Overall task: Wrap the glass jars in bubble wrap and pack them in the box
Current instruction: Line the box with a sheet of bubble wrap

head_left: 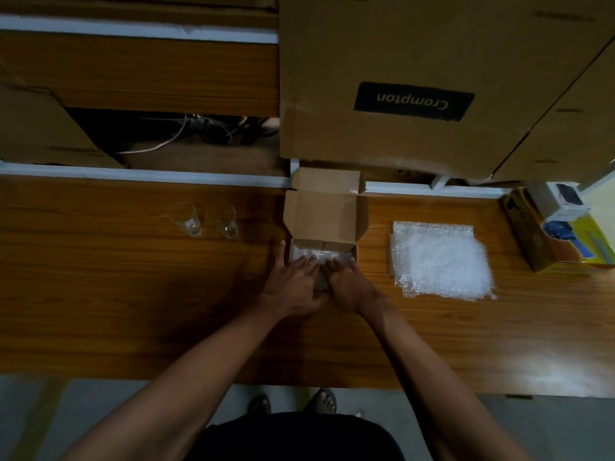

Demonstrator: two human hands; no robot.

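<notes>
While two clear, unwrapped glass jars [185, 218] [229, 221] stood side by side on the brown wooden bench [133, 277], well left of the work and seemingly waiting their turn, both hands met at the small open brown cardboard box [324, 214]. Its lid flaps stood up at the far side, leaving the mouth free for loading. The left hand [293, 281] lay with fingers spread and fairly straight over a white bubble-wrapped bundle [311, 253] sitting inside the box, probably pressing it down so it seated snugly; the thumb reached along the box's left wall. The right hand [346, 281], touching the left, had its fingers bent over the bundle's near right part, though whether it gripped or only pushed could not be told. Whatever the bundle contained was hidden. Further right, apart from the box, a loose stack of white bubble wrap sheets [439, 259] lay flat within easy reach, presumably for the remaining jars.
</notes>
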